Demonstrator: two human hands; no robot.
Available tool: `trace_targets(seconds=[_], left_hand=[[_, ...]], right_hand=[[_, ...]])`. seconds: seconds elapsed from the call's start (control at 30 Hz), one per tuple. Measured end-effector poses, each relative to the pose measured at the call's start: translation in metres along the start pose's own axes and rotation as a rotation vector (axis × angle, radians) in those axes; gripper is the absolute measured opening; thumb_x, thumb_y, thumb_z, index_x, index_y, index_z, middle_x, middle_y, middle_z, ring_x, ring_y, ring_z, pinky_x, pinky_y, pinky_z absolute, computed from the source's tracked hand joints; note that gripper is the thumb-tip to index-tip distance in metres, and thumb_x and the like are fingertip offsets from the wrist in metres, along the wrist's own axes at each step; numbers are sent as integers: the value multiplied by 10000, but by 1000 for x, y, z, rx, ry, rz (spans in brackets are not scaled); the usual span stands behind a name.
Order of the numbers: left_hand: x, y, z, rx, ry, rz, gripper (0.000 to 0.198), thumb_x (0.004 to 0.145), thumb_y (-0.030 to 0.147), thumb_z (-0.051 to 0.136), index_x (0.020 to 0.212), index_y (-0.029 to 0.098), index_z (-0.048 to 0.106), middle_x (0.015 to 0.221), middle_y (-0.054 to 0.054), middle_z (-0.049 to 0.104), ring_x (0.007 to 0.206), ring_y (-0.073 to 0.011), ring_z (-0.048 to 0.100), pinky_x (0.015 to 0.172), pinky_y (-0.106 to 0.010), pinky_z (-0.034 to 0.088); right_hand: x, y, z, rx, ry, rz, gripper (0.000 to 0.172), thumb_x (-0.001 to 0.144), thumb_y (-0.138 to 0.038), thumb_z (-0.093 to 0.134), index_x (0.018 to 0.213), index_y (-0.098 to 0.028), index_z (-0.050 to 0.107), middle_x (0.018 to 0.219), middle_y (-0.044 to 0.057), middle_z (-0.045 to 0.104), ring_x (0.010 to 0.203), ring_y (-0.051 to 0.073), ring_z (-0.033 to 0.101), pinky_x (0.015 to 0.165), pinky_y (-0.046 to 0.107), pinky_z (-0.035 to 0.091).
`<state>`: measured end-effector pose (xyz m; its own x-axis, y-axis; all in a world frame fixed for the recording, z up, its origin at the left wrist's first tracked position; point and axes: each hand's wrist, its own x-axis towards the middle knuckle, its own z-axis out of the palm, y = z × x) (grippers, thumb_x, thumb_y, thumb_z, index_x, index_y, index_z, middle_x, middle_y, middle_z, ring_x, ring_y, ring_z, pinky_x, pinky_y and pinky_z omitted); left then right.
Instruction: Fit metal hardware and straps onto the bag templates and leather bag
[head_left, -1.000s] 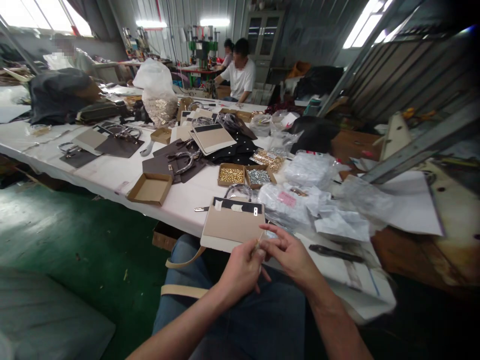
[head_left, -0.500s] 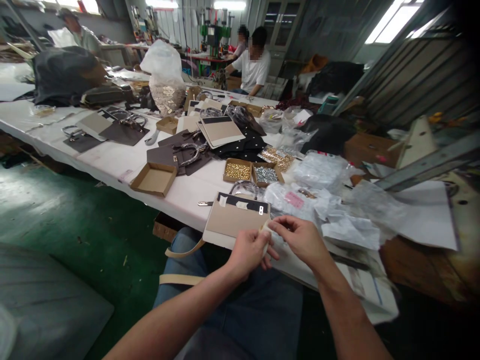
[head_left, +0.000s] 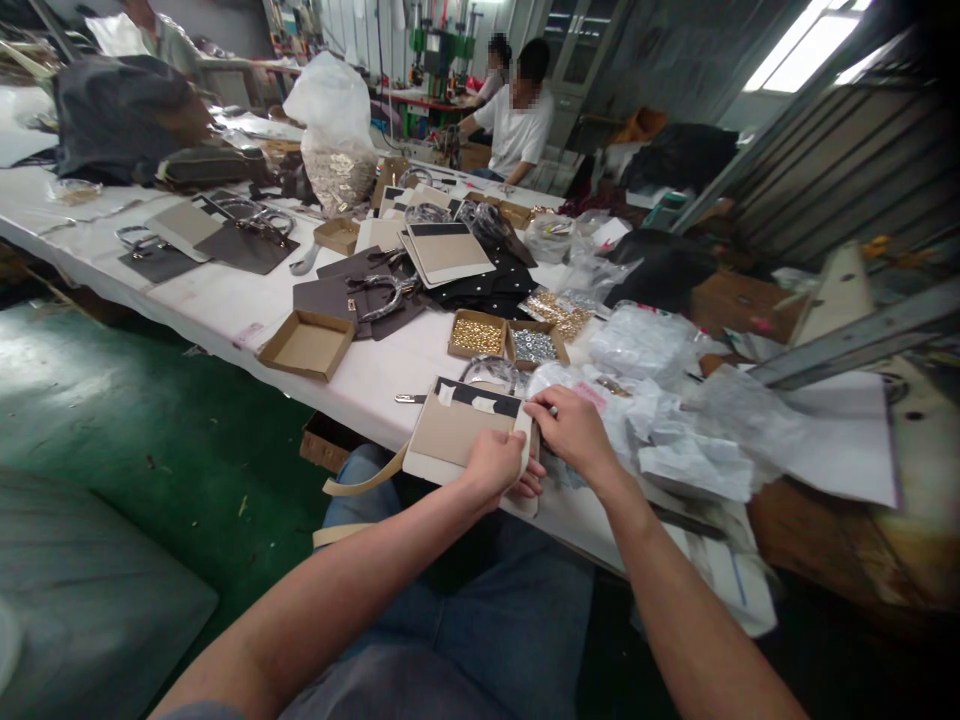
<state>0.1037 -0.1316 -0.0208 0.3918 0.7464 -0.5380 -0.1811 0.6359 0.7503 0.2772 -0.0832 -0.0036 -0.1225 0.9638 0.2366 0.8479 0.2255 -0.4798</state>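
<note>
A beige bag panel (head_left: 442,432) with a dark band (head_left: 469,396) along its far edge lies at the table's front edge. Two pale tape pieces (head_left: 484,404) are stuck on that band. My left hand (head_left: 495,462) is closed on a strip of off-white tape (head_left: 525,452) at the panel's right side, thumb on top and some fingers beneath. Thumb and forefinger of my right hand (head_left: 576,432) pinch the strip's far end, against the right end of the band. Behind the panel are a plastic-wrapped handle (head_left: 487,371) and a small metal tool (head_left: 409,399).
Beyond the panel stand boxes of gold rivets (head_left: 478,334) and silver rivets (head_left: 533,345), and a shallow cardboard box (head_left: 307,345). Plastic bags (head_left: 637,340) crowd the right. Bag pieces (head_left: 360,295) lie farther back. A co-worker (head_left: 517,120) sits across the table.
Both hands have moved from the panel's near right corner up onto its right side. The tape strip now lies along the panel, and the silver metal piece on the band is no longer visible.
</note>
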Motion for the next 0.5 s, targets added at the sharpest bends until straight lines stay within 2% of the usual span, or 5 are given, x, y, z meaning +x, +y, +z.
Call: trace_targets(seconds=[0.2, 0.5], left_hand=[[14, -11, 2, 16, 14, -9, 418, 1185, 429, 494, 1160, 73, 711, 751, -130, 808, 480, -187, 701, 512, -285, 596], [15, -7, 2, 30, 17, -32, 369, 1184, 376, 484, 1113, 91, 707, 727, -116, 799, 486, -187, 710, 506, -266, 586]], right_hand=[[3, 5, 12, -13, 11, -29, 208, 1044, -343, 653, 885, -258, 756, 1006, 94, 772, 997, 289, 705, 954, 422, 514], [7, 11, 14, -24, -6, -34, 188, 1022, -331, 673, 867, -252, 746, 998, 96, 781, 997, 283, 716, 948, 426, 527]])
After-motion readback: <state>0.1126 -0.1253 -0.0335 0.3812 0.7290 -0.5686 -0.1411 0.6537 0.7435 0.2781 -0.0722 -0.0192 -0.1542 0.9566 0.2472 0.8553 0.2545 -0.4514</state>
